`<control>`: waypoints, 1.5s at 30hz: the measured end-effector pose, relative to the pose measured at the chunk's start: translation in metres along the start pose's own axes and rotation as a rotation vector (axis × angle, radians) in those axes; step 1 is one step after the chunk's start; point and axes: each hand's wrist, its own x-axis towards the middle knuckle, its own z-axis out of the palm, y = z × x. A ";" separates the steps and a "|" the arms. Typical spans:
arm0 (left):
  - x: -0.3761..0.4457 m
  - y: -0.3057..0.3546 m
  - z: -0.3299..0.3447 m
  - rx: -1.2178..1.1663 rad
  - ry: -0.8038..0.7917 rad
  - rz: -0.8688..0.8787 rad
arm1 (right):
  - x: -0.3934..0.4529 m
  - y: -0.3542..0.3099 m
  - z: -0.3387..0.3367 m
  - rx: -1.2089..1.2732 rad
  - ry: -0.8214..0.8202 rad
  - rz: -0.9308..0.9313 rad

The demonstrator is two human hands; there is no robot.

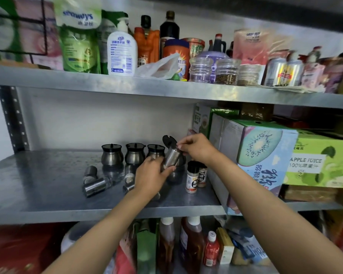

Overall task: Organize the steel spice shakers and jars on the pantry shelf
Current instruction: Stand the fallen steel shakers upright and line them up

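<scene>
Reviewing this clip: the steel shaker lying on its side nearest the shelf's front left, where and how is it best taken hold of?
Probably around the middle of the lying steel shaker, fingers coming down from above and closing across its smooth round body. It lies tipped over, slanted toward the shelf front, with free space on both long sides. Another shaker sits close behind, so a front or top approach looks safest.

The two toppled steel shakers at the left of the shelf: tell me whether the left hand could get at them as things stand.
Probably not at once: the left hand grips the held shaker. The path to the toppled shakers looks open.
</scene>
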 end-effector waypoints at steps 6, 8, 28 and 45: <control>-0.002 0.000 0.002 -0.016 -0.015 -0.023 | -0.004 -0.011 0.007 -0.027 -0.050 -0.017; -0.003 -0.001 0.001 0.005 -0.023 -0.016 | -0.006 -0.013 0.007 -0.091 -0.083 -0.054; -0.012 -0.044 -0.018 -0.001 -0.128 0.120 | -0.001 0.018 0.038 -0.702 -0.237 0.008; -0.018 -0.038 -0.028 -0.043 -0.156 0.117 | -0.008 0.014 0.039 -0.772 -0.103 -0.067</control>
